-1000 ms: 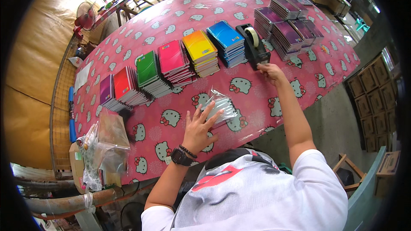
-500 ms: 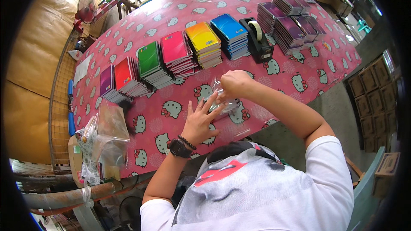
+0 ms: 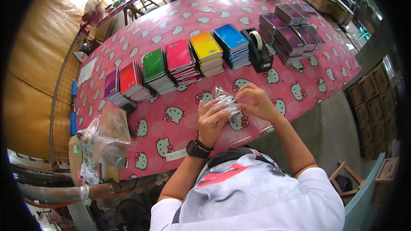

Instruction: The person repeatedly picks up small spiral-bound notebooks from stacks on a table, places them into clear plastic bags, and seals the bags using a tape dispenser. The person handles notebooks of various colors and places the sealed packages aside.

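Your left hand (image 3: pixel 209 125), fingers extended, overlaps the packet (image 3: pixel 225 97) from near left; long axis obscured. Your right hand (image 3: pixel 257 102), narrowed, meets its right edge, grip unclear.

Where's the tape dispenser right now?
The tape dispenser is right of centre in the head view, on the pink table between the blue notebook stack and the rightmost purple stacks, beyond the right hand.

I make out a glossy, crinkled plastic wrapper (image 3: pixel 224 99), shiny notebook covers (image 3: pixel 231 37), smooth, glossy tablecloth (image 3: pixel 317 68), matt cardboard boxes (image 3: pixel 371 98).
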Demonstrator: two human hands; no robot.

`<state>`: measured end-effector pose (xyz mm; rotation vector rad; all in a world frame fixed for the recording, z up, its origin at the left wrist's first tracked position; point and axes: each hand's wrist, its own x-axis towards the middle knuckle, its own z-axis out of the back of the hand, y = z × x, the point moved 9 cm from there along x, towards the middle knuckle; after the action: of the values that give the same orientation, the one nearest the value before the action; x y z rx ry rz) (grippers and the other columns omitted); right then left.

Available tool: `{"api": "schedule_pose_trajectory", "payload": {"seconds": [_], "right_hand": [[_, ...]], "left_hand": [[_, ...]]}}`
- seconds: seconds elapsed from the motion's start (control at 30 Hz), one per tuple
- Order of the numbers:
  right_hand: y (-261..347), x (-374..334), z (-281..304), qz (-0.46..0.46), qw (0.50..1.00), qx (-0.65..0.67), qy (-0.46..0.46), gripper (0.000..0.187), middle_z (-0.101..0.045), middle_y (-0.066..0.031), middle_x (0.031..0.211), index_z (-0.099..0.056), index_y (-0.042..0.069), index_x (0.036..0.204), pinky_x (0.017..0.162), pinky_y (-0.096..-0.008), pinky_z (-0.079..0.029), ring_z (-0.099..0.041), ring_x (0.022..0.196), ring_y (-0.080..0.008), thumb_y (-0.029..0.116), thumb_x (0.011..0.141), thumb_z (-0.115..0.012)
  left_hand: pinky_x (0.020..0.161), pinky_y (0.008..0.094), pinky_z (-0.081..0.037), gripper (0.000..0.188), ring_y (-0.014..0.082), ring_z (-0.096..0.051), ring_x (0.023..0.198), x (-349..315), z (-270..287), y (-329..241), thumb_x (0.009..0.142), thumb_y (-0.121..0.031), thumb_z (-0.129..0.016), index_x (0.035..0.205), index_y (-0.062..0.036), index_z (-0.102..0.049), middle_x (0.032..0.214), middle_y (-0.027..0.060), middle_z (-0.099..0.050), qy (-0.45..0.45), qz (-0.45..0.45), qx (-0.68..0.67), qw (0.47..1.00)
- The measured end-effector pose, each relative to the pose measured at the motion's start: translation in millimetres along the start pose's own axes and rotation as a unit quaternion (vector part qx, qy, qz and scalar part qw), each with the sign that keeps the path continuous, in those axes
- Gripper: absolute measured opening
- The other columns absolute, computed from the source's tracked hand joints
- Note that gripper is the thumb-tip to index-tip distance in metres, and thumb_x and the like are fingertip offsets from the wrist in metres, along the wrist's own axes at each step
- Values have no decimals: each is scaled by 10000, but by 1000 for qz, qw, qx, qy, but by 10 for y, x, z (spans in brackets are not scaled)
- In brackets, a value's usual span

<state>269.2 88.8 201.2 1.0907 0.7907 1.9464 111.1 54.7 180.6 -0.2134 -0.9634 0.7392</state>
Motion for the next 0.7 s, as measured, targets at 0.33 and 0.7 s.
{"api": "schedule_pose_trajectory", "payload": {"seconds": [0.33,0.7], "right_hand": [[-695,-104,-59,-181,977,103,-52,456,-620,-81,1013,-610,6,1101,797,-288,-469,-579,890,-149,215,730,-774],[-468,195,-368,-65,996,38,43,267,-640,-24,930,-677,40,969,810,-280,-462,-569,883,-120,192,760,-747]], "left_hand": [[791,269,-466,310,149,-594,886,-12,-194,824,782,-125,-720,1064,-16,-653,961,70,-653,142,311,-228,912],[879,269,-454,449,127,-571,983,42,-42,683,793,-45,-702,1213,25,-558,1092,97,-625,22,229,-236,944]]}}
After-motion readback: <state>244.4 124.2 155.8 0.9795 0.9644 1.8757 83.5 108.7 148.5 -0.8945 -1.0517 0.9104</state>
